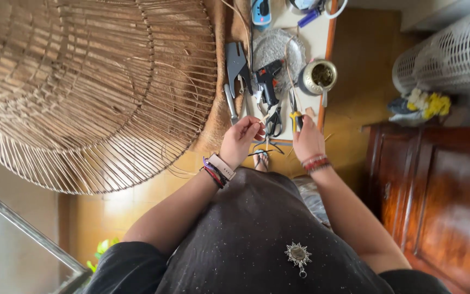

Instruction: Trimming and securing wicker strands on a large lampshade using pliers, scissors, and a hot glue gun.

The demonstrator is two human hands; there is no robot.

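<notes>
While both hands work at the near edge of the narrow white table [312, 41], the left hand [240, 140] is curled, its fingertips [258, 126] pinched together on a thin pale cane strand [288, 71] that runs up across the tabletop; the contact itself is too small to confirm fully. The left wrist carries a watch and several cord bracelets. The right hand [307, 140] is closed around a yellow-handled cutter [296, 111], whose blades point toward the far end of the table. The right wrist carries red bracelets.

Between the two hands, at the near edge, lie black-handled scissors [273, 122]. Farther along the table sit a black glue gun [268, 81], grey metal pliers [234, 76] near the left edge, and a round grey mat [276, 46]. A metal cup [319, 76] stands at the right edge, just beside the mat.

A large woven cane lampshade [82, 81] lies left of the table, well apart from both hands. A dark wooden cabinet [436, 196] stands to the right, with a white lattice basket [452, 51] beyond it.
</notes>
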